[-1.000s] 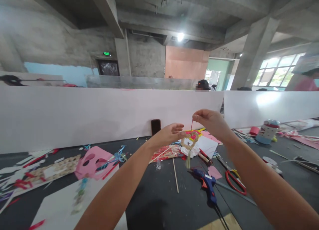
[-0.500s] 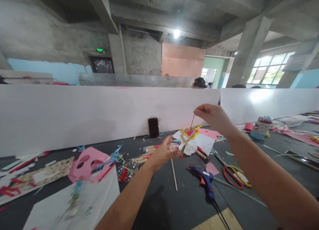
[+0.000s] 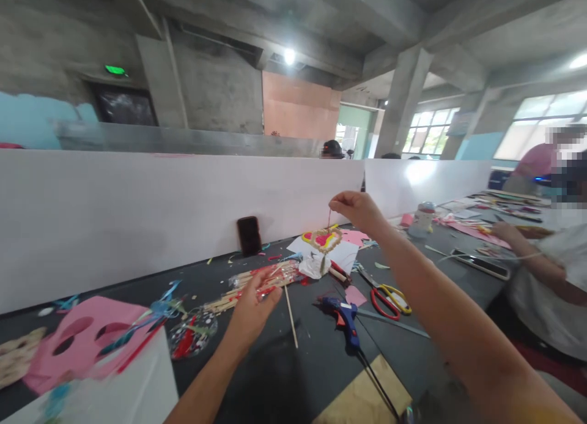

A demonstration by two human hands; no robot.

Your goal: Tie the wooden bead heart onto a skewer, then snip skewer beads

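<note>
My right hand [image 3: 356, 210] pinches the top of a thin red cord [image 3: 329, 219]. From the cord hangs a beige heart-shaped ornament [image 3: 338, 239], with a small greenish strip dangling below it. My left hand [image 3: 251, 308] is held open above the table, its fingers apart and holding nothing. Close behind its fingers lie wooden sticks in clear wrap [image 3: 238, 281]. Beyond the hanging heart are a yellow-edged red piece [image 3: 308, 236], white paper [image 3: 346, 252] and a crumpled white tissue [image 3: 314, 267].
A blue glue gun [image 3: 346, 317], scissors [image 3: 385, 304] and a loose stick [image 3: 291, 320] lie on the dark table. A phone [image 3: 249, 235] leans against the white partition [image 3: 137, 210]. Pink cut-out foam [image 3: 77, 338] is at left. Another person's arm [image 3: 527, 252] works at right.
The view has swung to the right, bringing another person into sight. My left hand has drawn away from the heart ornament, which has turned on its cord. My right hand still holds the cord.
</note>
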